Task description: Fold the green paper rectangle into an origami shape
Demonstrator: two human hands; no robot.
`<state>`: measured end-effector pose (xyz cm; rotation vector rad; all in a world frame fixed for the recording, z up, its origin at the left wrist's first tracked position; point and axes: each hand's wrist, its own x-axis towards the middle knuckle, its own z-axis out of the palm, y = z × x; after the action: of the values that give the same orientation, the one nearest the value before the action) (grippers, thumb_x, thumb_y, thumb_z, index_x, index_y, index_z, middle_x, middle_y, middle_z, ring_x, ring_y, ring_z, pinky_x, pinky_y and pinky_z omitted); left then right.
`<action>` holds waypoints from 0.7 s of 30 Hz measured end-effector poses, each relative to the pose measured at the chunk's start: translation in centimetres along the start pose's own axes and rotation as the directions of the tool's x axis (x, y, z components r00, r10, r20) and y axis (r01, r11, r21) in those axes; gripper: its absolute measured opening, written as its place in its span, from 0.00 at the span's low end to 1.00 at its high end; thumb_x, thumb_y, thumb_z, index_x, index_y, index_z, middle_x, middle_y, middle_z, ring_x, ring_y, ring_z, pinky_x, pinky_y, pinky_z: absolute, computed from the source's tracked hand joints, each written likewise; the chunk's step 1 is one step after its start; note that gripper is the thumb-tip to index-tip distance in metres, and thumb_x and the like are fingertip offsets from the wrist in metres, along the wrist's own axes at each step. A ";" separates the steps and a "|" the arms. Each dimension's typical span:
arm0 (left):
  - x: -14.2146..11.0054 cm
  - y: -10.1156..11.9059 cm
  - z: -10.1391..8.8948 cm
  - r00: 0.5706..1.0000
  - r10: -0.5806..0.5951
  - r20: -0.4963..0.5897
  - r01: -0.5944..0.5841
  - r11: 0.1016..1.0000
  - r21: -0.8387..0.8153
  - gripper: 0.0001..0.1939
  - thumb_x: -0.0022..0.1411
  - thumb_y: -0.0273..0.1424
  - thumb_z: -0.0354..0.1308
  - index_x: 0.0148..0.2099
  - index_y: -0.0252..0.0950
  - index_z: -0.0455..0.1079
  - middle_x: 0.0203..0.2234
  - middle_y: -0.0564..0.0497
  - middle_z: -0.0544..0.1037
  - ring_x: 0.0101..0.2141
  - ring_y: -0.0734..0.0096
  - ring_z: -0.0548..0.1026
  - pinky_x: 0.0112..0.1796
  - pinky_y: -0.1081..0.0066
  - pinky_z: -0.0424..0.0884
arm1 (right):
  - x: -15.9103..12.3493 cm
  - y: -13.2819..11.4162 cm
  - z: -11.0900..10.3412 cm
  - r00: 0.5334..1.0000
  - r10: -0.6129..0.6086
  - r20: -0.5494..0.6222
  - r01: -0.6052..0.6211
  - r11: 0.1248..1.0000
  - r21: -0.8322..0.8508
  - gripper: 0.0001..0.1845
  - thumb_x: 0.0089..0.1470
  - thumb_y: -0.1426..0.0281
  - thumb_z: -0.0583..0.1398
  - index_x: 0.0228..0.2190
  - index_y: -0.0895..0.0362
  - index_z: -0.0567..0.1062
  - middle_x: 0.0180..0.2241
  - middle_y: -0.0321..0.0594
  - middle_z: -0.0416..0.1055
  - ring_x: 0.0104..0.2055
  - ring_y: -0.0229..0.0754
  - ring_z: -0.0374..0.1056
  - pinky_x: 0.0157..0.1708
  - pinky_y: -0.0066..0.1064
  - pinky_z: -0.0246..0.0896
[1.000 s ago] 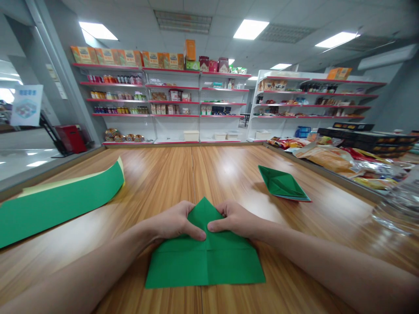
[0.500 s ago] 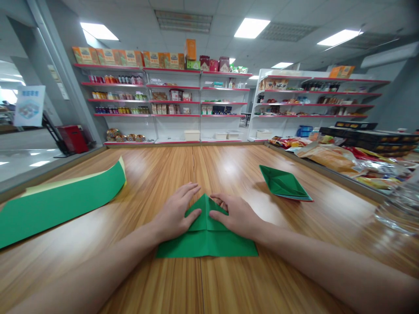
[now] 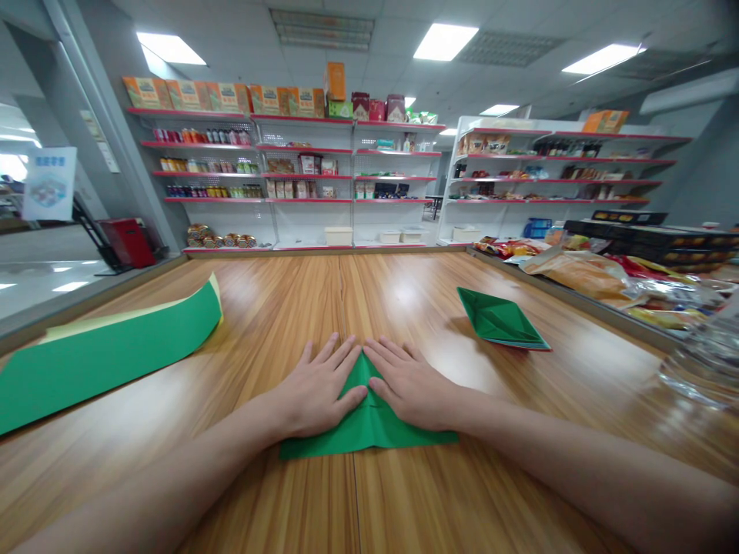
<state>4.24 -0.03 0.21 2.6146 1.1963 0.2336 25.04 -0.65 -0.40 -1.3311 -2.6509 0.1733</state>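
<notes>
A folded sheet of green paper [image 3: 369,437] lies on the wooden table, its top brought to a point and a crease down its middle. My left hand [image 3: 316,388] rests flat on the paper's left slope, fingers spread toward the tip. On the right slope my right hand [image 3: 412,385] lies flat too, its fingertips close to the tip. Both thumbs are near the centre crease. Much of the folded upper part is hidden under the hands.
At left lies a curling stack of green and yellow paper [image 3: 115,354]. A folded green paper piece [image 3: 502,322] sits at right, near a clear plastic container [image 3: 701,369]. Snack packets [image 3: 583,281] are heaped past the table's right edge. Stocked shelves [image 3: 305,177] stand behind.
Both hands have flattened onto the folded flaps, fingers stretching forward to the tip and covering more of the paper. The paper's lower edge has tilted slightly.
</notes>
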 end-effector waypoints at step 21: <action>-0.2 -1.0 -0.8 0.996 0.051 0.078 -0.048 0.998 -0.050 0.43 0.61 0.54 0.46 0.68 0.37 0.37 0.66 0.42 0.38 0.64 0.42 0.35 0.56 0.37 0.31 | 0.2 0.4 -1.1 0.996 0.004 0.094 -0.023 0.981 0.195 0.45 0.53 0.48 0.54 0.64 0.59 0.47 0.66 0.49 0.41 0.67 0.55 0.35 0.62 0.51 0.30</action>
<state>3.18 0.56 0.65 2.5884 1.0876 0.1647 25.50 -0.25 0.60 -1.3069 -2.6184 0.4959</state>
